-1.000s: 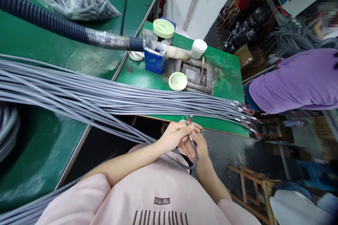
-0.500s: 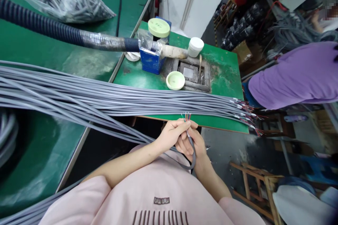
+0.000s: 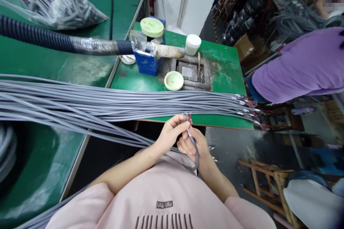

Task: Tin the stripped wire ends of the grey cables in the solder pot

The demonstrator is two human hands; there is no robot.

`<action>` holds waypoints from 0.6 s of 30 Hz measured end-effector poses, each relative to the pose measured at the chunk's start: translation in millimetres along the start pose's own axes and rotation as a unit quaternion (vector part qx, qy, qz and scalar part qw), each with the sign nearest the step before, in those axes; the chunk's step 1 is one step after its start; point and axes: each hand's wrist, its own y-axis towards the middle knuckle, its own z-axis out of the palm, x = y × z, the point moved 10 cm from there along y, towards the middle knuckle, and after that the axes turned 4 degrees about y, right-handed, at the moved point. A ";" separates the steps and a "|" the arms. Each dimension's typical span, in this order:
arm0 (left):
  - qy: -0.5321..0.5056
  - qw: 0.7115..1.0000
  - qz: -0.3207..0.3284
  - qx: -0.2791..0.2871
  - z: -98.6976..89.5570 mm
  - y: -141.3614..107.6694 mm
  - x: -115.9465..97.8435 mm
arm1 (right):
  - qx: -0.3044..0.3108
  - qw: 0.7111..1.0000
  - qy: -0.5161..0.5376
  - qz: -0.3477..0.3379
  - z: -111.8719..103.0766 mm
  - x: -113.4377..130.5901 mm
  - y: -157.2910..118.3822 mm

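Many grey cables point(image 3: 107, 105) span the green workbench point(image 3: 225, 53).

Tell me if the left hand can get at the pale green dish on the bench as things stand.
Probably not at once: the left hand is holding a grey cable's wire ends, and a bundle of grey cables lies across the way to the pale green dish.

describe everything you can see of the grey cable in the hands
The grey cable looks round, flexible and plastic-sheathed. Held between the left hand and right hand, its end points upward, with a pale collar and a small tuft of thin coloured wires sticking out. Below, it curves in a loop and runs back toward the left forearm.
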 end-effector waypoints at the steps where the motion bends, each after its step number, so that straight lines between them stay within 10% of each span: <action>1: -0.011 0.999 0.027 -0.021 -5.7 1.4 -4.1 | -0.001 1.000 0.003 0.001 0.5 0.8 -0.2; 8: 0.052 0.974 0.177 -0.132 -32.2 -6.6 -41.0 | -0.006 1.000 0.023 0.012 0.1 0.6 -0.7; 18: 0.147 0.967 0.165 -0.130 -22.7 -8.2 -54.3 | -0.005 1.000 0.030 0.004 2.3 -0.1 2.4</action>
